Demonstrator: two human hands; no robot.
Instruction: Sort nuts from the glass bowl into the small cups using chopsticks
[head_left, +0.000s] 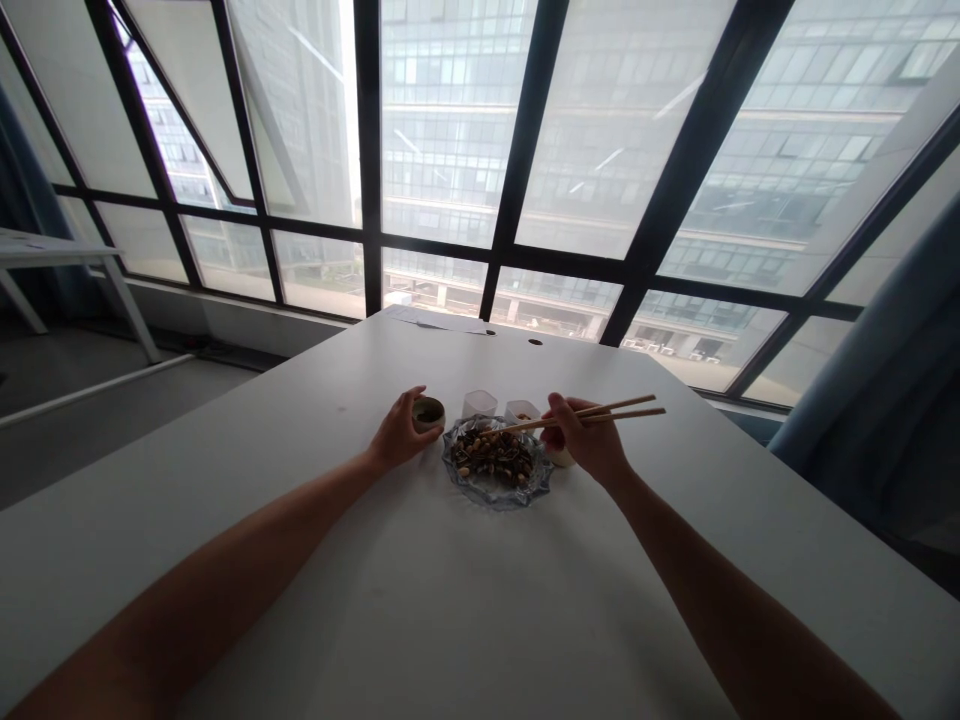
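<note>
My left hand point(403, 432) is closed around a small round cup point(428, 414) with something dark inside, just left of a glass plate point(496, 498). A mix of dark seeds and paler nuts point(495, 458) fills the plate. My right hand point(583, 438) grips a pair of wooden chopsticks point(611, 411) on the plate's right side. Their tips reach over the upper part of the mix; whether they pinch a piece is too small to tell. Behind the plate stand a clear plastic cup point(480, 403) and a second one point(522, 411) with a few bits in it.
Partly hidden by my right hand is a pale cup point(561, 457). Papers point(435, 321) lie at the white table's point(360, 620) far end, near two dark round holes. Windows rise behind; a blue curtain point(877, 390) hangs at right, and another table point(60, 250) stands at left.
</note>
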